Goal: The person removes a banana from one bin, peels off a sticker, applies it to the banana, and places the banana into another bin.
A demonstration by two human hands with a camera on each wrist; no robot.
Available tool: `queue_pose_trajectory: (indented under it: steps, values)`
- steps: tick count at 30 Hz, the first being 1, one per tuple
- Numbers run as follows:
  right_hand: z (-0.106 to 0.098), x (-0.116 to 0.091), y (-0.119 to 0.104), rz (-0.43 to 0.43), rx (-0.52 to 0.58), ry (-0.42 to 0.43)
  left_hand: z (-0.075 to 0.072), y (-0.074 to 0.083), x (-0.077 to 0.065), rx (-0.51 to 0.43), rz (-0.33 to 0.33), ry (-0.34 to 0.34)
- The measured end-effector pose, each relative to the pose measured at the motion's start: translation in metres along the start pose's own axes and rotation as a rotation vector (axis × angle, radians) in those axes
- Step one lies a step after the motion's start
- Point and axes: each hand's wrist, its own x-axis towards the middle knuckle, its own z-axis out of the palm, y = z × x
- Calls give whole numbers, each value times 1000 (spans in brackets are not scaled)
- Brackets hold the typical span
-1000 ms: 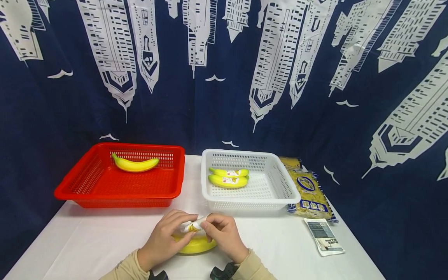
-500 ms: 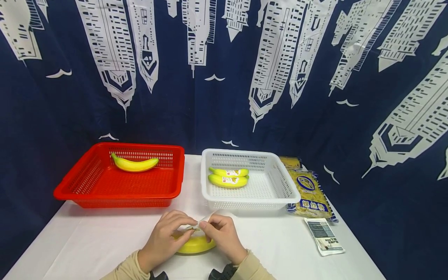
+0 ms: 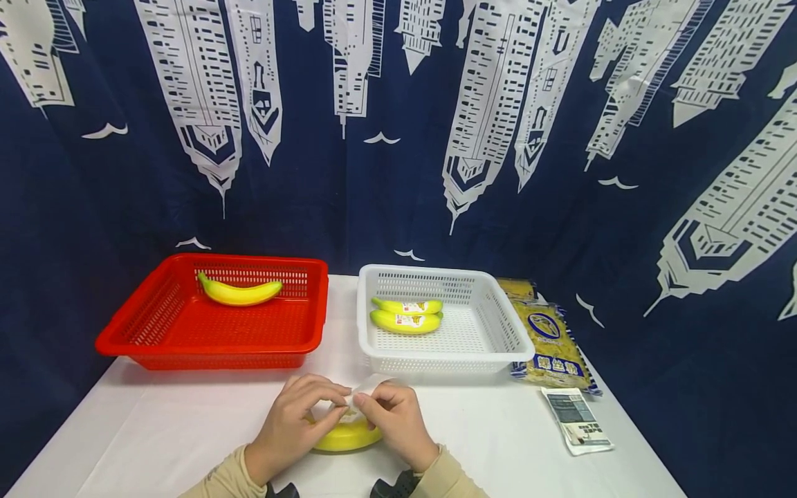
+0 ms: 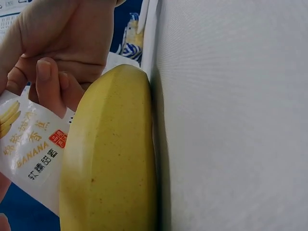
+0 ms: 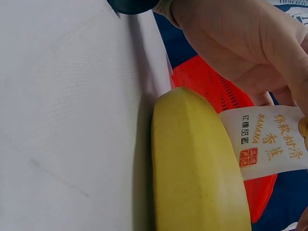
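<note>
Head view shows us a smooth yellow banana (image 3: 346, 438) lying on the white cloth-covered table (image 3: 479, 429), below the grip and on the wearer's side of it. Its long axis runs left to right, so we judge both hands about equally near. Our left hand (image 3: 295, 420) and right hand (image 3: 398, 418) pinch a white paper label with orange lettering (image 5: 269, 139) between thumb and finger, nearly closed; we cannot tell whether its lower edge touches the peel.
</note>
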Motion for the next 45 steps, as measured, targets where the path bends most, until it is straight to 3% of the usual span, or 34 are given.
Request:
queue_pose_trajectory:
  steps: [8, 22, 33, 40, 45]
  values:
    - [0, 1, 2, -4, -22, 32, -1, 1, 0, 2, -25, -36]
    - [-4, 4, 0, 240, -26, 216, -2, -4, -2, -41, 4, 32]
    - [-7, 5, 4, 256, -31, 271, -5, -3, -2, 12, -30, -30]
    - [-8, 5, 6, 258, -30, 280, -3, -5, -2, 18, -6, -28]
    - [-11, 5, 8, 285, -41, 321, -5, -4, -2, 51, -81, -31]
